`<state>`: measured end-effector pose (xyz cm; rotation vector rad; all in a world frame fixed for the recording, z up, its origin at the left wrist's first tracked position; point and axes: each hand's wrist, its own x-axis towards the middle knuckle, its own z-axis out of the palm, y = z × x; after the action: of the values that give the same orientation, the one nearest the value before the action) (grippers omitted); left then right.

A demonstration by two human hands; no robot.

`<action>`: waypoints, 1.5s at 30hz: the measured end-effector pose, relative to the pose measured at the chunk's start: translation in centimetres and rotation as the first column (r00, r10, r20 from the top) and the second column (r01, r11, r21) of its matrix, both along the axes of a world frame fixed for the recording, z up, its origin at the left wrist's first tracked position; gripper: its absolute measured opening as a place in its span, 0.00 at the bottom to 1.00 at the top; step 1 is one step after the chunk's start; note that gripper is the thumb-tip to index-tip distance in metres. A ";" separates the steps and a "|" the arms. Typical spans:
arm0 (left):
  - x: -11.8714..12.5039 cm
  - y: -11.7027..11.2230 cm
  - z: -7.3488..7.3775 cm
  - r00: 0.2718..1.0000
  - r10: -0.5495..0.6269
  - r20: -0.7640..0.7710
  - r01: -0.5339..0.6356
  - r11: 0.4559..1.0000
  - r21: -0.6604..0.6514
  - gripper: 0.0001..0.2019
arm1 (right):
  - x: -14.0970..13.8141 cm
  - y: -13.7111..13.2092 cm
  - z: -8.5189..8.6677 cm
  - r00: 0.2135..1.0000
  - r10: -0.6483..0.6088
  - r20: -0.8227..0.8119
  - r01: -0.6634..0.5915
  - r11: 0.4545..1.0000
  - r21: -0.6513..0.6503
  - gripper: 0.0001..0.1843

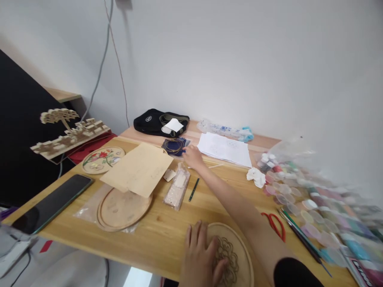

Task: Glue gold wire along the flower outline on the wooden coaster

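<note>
My left hand lies with its fingers spread, partly over the left side of a round wooden board that bears a dark flower outline. Stretched across the table, my right hand has its fingers curled at the right edge of a dark blue packet with a coil of gold-coloured wire on it. The fingertips look pinched there, though they are small in view. Below that hand are a clear packet with pale pieces and a thin dark green strip.
Left stand a tan sheet, round wooden boards, a painted disc, a phone and a wooden tree model. Behind lie a black bag and white papers. Rightward are red-handled scissors, brushes and paint pots.
</note>
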<state>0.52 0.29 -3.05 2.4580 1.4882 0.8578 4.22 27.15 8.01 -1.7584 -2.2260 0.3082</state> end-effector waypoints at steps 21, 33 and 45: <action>-0.3 -0.1 2.4 0.993 0.023 0.112 -0.014 0.997 -0.075 0.10 | 14.5 -7.8 4.5 0.903 -0.029 -0.428 0.168 0.942 0.291 0.19; -0.4 -0.2 4.0 1.000 -0.003 0.009 0.004 0.993 -0.115 0.11 | 20.9 -18.9 -5.5 0.902 -0.329 -0.279 0.397 0.887 0.236 0.19; -0.5 0.2 3.0 0.999 -0.044 -0.019 0.041 0.991 -0.128 0.15 | 22.2 -20.0 -6.1 0.814 -0.554 -0.173 0.574 0.814 0.089 0.18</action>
<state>-0.02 0.45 -0.02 2.4047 1.4441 0.7065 26.46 7.14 1.96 -2.1391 -1.4858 0.1316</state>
